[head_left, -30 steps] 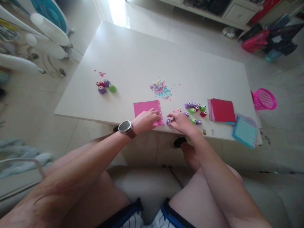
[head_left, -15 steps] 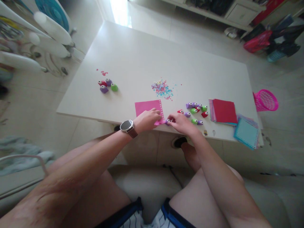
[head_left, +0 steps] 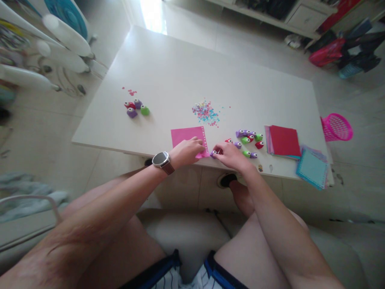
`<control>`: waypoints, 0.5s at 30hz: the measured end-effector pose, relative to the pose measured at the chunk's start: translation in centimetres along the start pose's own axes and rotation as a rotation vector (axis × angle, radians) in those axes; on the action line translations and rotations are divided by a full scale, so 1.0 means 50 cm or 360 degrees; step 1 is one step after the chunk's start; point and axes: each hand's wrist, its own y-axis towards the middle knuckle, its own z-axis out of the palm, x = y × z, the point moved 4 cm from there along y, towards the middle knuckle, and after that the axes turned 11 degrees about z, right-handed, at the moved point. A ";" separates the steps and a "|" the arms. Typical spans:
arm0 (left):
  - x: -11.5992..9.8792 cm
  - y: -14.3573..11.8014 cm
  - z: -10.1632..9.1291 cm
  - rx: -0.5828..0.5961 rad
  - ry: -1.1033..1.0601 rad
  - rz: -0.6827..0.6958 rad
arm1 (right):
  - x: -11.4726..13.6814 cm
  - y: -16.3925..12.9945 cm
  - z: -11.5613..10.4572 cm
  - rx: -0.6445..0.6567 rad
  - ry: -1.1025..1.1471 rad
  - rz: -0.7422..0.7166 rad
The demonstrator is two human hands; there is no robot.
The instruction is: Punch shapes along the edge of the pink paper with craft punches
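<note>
Left hand pressing pink paper, right hand pinching small punch, punches beside

There are no words or numbers to read here. The pink paper, the little punches and the paper stacks show none. The watch face is too small to read.

One pink sheet, two hands, one watch, four small punches at left, about ten punches at right, two paper stacks, one pink basket, one confetti pile
</note>
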 end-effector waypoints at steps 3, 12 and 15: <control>0.001 0.001 0.001 -0.0015 -0.0004 0.0000 | 0.000 0.000 0.001 0.0002 0.0011 -0.0008; 0.001 0.000 -0.001 -0.0017 -0.0028 0.0003 | 0.012 -0.001 0.008 0.0026 0.0025 -0.0096; 0.001 0.000 -0.001 0.0005 -0.0029 -0.0002 | 0.016 -0.001 0.010 0.0014 0.0005 -0.0160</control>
